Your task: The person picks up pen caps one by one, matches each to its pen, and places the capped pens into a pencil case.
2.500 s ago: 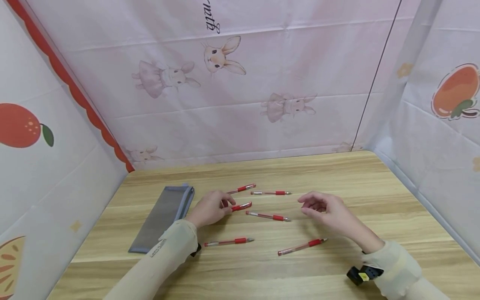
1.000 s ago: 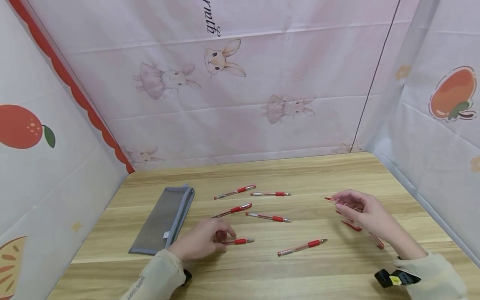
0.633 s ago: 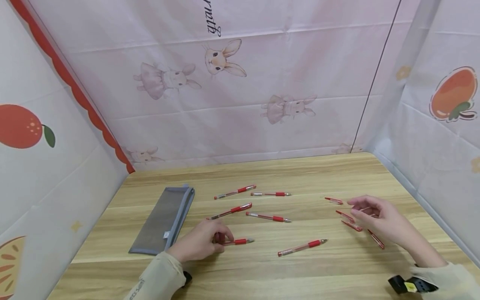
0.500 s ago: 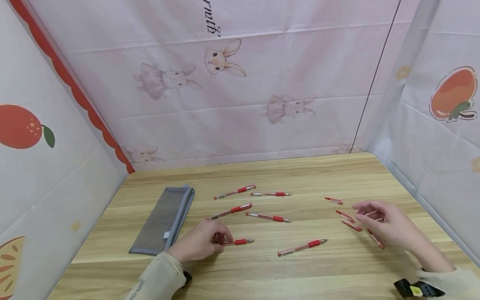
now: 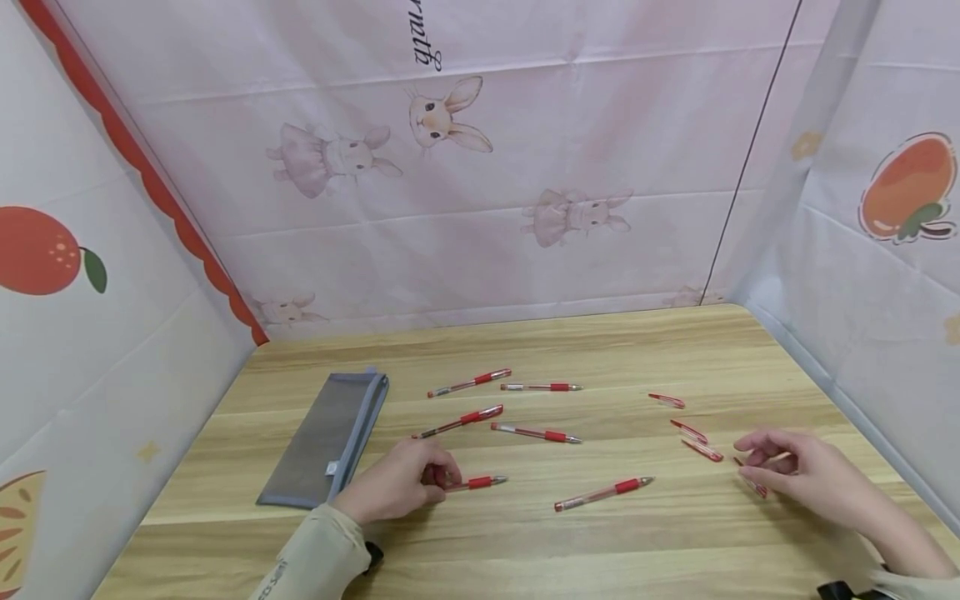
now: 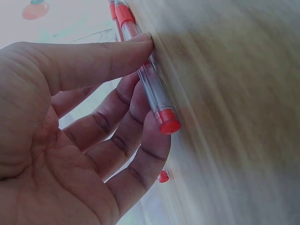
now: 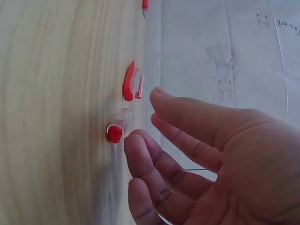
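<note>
My left hand [image 5: 401, 483] pinches the rear part of an uncapped red gel pen [image 5: 480, 482] low at the table. In the left wrist view, the thumb lies along this pen's clear barrel [image 6: 157, 91], with fingers behind it. My right hand [image 5: 810, 475], loosely curled and holding nothing, hovers beside a clear-and-red pen cap [image 5: 752, 483], partly hiding it. The right wrist view shows a gap between the fingertips and that cap [image 7: 118, 129]. Other caps lie farther left, among them one cap [image 5: 667, 401] at the back and another cap [image 5: 702, 450] nearer.
Several more red pens lie on the wooden table [image 5: 525, 558], including an uncapped pen [image 5: 604, 494] in front and a pen that looks capped [image 5: 459, 421] behind the left hand. A grey zip pouch [image 5: 318, 442] lies at left. Printed cloth walls [image 5: 480, 267] surround the table.
My left hand came forward from a farther pen to the front-left one and pinches it. My right hand drew away rightward and nearer, exposing several caps on the table. The pens stayed put.
</note>
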Demonstrator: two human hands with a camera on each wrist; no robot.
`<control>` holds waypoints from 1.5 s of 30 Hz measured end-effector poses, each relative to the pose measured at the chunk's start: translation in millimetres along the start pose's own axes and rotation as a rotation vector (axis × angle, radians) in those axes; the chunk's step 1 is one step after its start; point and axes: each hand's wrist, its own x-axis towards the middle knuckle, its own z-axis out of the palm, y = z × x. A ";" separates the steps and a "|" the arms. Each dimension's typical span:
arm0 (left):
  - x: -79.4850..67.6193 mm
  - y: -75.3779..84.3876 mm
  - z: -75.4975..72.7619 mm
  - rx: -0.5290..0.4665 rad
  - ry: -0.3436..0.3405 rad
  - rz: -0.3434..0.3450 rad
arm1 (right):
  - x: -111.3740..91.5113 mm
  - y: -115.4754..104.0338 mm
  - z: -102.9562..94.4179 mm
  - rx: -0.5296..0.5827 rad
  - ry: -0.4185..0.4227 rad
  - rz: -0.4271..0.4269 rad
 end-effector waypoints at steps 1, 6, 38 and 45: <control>0.1 -0.1 0.1 -0.001 0.000 0.000 | -0.5 0.1 -0.4 -0.001 -0.007 0.010; -1.4 -0.9 0.0 -0.010 0.005 0.007 | -1.6 1.0 -1.5 -0.002 -0.042 0.034; -4.2 2.3 -7.0 -0.049 0.021 -0.055 | -2.3 5.6 -5.7 -0.101 -0.094 0.103; -3.7 3.3 -8.7 -0.057 0.009 -0.075 | -1.4 3.2 -5.5 -0.131 -0.094 0.108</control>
